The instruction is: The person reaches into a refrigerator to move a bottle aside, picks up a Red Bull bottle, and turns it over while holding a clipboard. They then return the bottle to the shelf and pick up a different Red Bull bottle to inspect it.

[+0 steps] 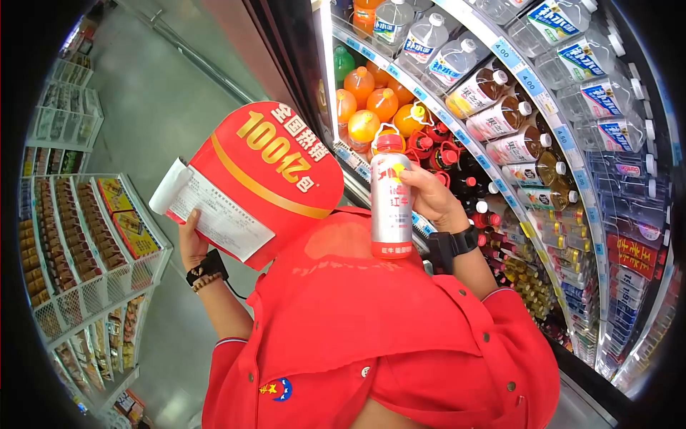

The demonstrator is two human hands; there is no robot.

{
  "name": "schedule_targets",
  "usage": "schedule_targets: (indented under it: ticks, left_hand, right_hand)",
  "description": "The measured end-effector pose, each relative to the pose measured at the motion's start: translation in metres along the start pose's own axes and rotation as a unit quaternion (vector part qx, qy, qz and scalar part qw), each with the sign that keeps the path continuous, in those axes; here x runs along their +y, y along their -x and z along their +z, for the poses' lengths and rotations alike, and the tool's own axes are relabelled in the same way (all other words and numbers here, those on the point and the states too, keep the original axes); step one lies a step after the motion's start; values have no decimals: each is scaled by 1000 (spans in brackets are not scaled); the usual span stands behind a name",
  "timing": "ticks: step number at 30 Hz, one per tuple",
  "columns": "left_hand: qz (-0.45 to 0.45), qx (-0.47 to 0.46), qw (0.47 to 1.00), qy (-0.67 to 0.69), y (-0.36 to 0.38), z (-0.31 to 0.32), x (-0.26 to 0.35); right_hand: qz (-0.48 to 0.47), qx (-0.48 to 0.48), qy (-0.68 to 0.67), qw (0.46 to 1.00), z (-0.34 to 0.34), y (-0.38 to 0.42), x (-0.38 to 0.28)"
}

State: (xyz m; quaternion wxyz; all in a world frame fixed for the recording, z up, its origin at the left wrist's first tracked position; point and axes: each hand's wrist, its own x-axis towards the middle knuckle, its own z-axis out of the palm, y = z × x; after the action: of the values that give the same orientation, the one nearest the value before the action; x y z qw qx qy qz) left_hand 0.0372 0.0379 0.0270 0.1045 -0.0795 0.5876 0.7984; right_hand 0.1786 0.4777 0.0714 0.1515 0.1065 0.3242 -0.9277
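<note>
My left hand (191,243) is closed on the lower left edge of a red rounded cardboard sign (286,161) with large gold and white lettering. Printed paper sheets (221,222) lie over the sign's lower left part, and their left end curls up. In front of my chest, my right hand (436,196) grips a silver bottle (391,204) with a red cap and a red base band. The bottle stands nearly upright, its printed label facing me. Some fingers of each hand are hidden behind what it holds.
On the right, curved cooler shelves hold clear water bottles (426,39), orange drink bottles (382,105), and tea-coloured bottles (493,114). Blue price tags (529,80) line the shelf edges. At left stands a white wire rack (118,282) of packaged goods, beyond the grey floor (168,329).
</note>
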Motion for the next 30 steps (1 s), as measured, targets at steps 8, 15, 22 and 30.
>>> schedule_targets:
  ticks: [8,15,22,30]
  left_hand:
    - [4,1,1000,7,1,3,4]
    - [14,-17,1000,-4,-3,-2,2]
    - [9,-4,1000,-3,-5,-2,3]
    - [-9,-2,1000,-2,-9,-9,2]
  right_hand:
    - [-36,-123,-128,983,-7,-3,6]
    - [-66,-88,-70,991,-24,-2,9]
    - [-71,-42,-115,990,-24,-13,23]
    - [-116,23,-171,978,-31,-13,32]
